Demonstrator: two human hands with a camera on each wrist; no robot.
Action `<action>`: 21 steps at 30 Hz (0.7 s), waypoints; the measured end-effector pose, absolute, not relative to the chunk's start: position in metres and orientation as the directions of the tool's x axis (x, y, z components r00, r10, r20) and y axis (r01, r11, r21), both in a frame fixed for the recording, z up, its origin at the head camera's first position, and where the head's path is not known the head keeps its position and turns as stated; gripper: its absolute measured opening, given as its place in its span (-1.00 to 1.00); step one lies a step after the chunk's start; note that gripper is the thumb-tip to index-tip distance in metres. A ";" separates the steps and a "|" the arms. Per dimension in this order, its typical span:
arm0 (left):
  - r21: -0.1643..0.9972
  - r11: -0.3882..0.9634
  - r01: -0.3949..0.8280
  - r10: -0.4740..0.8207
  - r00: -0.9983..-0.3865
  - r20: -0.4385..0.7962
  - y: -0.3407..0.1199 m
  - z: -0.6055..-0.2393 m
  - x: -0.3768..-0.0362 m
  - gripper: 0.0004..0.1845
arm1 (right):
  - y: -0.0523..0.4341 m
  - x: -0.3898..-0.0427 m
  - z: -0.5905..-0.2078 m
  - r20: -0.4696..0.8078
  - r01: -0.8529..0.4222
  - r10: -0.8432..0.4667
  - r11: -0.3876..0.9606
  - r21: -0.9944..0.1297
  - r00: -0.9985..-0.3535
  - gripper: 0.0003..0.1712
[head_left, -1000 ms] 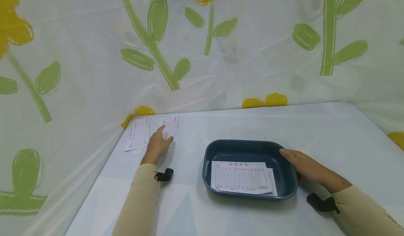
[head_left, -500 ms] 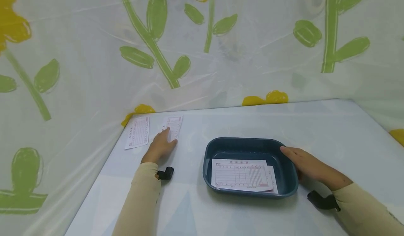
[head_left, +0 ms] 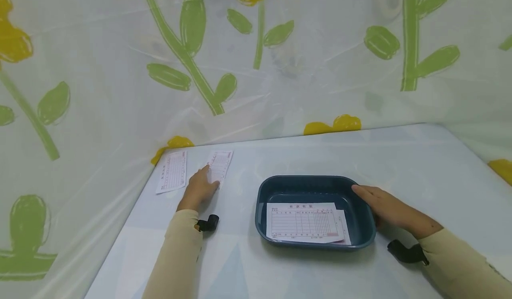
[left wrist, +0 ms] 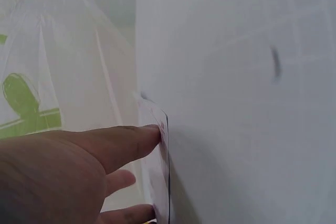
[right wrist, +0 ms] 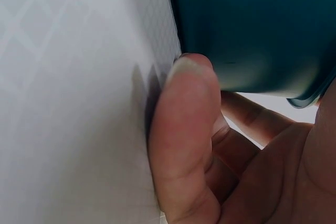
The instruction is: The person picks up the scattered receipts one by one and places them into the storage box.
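Note:
My left hand [head_left: 198, 190] reaches to the far left, its fingertips on a printed receipt slip [head_left: 222, 159] that lies on the table. In the left wrist view, the fairly straight thumb [left wrist: 128, 142] and two fingers meet the face of that slip [left wrist: 160, 166]. Another receipt slip [head_left: 173, 172] lies just to the left of the hand. At the right, my right hand [head_left: 392, 210] holds the end of a dark blue plastic basin [head_left: 316, 245], one digit over its rim. Low fingers [right wrist: 184, 129] bend against its outer wall [right wrist: 252, 30], close to the tabletop.
Several overlapping receipt slips [head_left: 304, 223] lie inside the basin. The pale table [head_left: 240, 268] ends at the back and left against a white curtain [head_left: 320, 68] printed with yellow flowers and green leaves. Each wrist bears a small black device [head_left: 208, 223].
The slip under my left hand has turned a little and slid right, away from the other slip. The left hand shifted right, then slightly back. The right hand and basin hold their place.

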State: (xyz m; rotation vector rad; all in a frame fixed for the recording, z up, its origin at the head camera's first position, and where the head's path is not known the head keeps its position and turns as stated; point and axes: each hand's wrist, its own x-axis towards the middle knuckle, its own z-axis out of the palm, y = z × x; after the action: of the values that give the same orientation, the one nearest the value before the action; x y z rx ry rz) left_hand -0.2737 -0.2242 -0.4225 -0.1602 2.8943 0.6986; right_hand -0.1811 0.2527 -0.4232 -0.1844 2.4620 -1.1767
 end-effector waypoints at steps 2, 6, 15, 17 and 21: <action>0.450 0.880 -0.152 -0.077 -0.980 -0.182 -0.224 -0.423 -0.273 -0.19 | 0.253 -0.182 -0.423 -0.306 0.058 -0.287 0.638 -0.768 -0.908 -0.14; 0.453 0.876 -0.168 -0.105 -0.981 -0.160 -0.222 -0.422 -0.272 -0.18 | 0.253 -0.182 -0.422 -0.306 0.058 -0.284 0.640 -0.766 -0.909 -0.14; 0.437 0.878 -0.196 -0.173 -0.981 -0.093 -0.217 -0.421 -0.274 -0.13 | 0.252 -0.181 -0.422 -0.301 0.056 -0.290 0.629 -0.775 -0.908 -0.16; 0.452 0.870 -0.199 -0.181 -0.980 -0.082 -0.216 -0.420 -0.274 -0.12 | 0.252 -0.180 -0.421 -0.303 0.060 -0.284 0.633 -0.772 -0.910 -0.16; 0.502 0.839 -0.211 -0.194 -0.977 -0.086 -0.215 -0.420 -0.274 -0.10 | 0.251 -0.181 -0.421 -0.302 0.061 -0.280 0.634 -0.771 -0.911 -0.15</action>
State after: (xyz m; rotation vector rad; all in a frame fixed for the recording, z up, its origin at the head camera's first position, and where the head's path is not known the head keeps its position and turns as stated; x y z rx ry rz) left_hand -0.2737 -0.2150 -0.4198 -0.3284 2.9825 0.8193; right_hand -0.1807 0.2509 -0.4208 -0.1734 2.4613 -1.1824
